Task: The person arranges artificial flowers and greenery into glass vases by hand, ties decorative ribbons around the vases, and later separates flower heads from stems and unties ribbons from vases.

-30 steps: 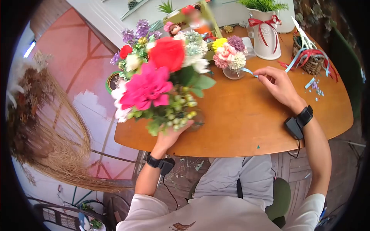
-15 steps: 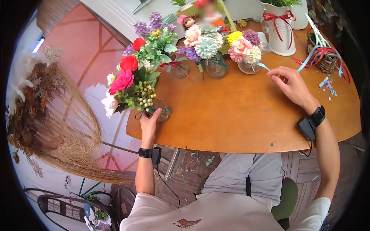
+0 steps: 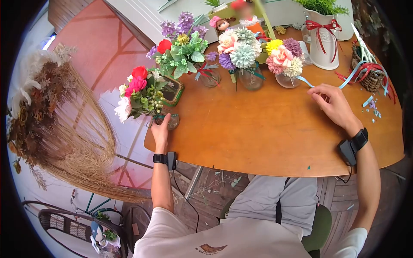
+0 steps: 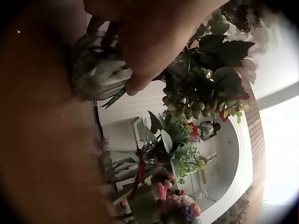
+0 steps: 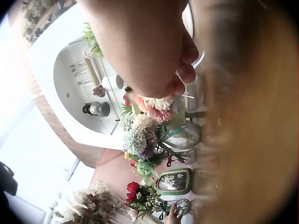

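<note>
My left hand [image 3: 160,132] grips a small glass vase [image 3: 174,122] at the table's left end. Red, pink and white artificial flowers [image 3: 137,88] with green leaves and berries lean left out of it. In the left wrist view the thumb lies across the vase's neck, over a dark green ribbon [image 4: 113,97]. On the right, my right hand [image 3: 333,105] pinches a light blue ribbon [image 3: 304,80] between thumb and fingers. That ribbon runs from beside a round glass vase [image 3: 287,81] of pompom flowers [image 3: 284,59] past the hand toward a wicker basket [image 3: 373,79].
Two more flower vases, one with purple blooms [image 3: 185,21] and one with pale pompoms [image 3: 243,53], stand at the back. A green-framed mirror [image 3: 177,101] is near the left vase. A white pitcher [image 3: 325,51] and ribbon scraps [image 3: 374,107] are at the right.
My left hand has carried the flower vase left and away from me, to the table's left end. The right hand stays at the blue ribbon. The head view has shifted.
</note>
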Motion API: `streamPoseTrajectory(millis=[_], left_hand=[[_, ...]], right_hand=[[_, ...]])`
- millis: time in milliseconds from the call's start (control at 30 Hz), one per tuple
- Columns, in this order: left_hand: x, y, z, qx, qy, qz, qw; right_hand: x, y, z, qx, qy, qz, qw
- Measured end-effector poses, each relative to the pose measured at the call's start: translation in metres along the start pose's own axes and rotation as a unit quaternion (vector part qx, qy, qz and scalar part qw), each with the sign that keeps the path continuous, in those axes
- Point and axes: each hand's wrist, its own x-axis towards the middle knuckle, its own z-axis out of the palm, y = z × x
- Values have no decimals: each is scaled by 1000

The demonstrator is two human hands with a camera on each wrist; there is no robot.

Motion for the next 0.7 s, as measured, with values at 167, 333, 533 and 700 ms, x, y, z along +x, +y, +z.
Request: streamPoseTrajectory(millis=[167,333,533,700], left_hand=[[13,-9,-5,-12,10,-17,1000],[18,-8,-1,6,10,-10,1000],[25,-5,8,-27,-8,-7,1000],[36,-12,10,-12,-32,-24,999]], right_hand=[[1,-3,1,0,-9,-4,1000],[1,-2,2,-9,-23,11,1000],[1,-1,3,-1,-31,33,999],[1,-1,7,18,-36,42,998]])
